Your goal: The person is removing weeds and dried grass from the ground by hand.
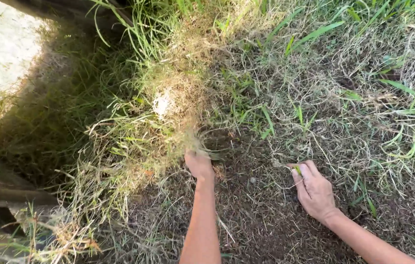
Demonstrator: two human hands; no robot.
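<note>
Head view: the left hand [198, 164] is closed around the base of a tuft of dry, straw-coloured grass [178, 105], whose long axis runs up and away from the fist. To the right of that tuft, the right hand [314, 189] pinches a small green blade [297, 169] (fingers together) over bare dark soil [261, 215], crumbly and strewn with wiry stalks.

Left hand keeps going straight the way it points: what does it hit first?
The left hand already grips the tuft of dry grass; straight on lies more of that clump, likely nothing else, though depth is unclear.
</note>
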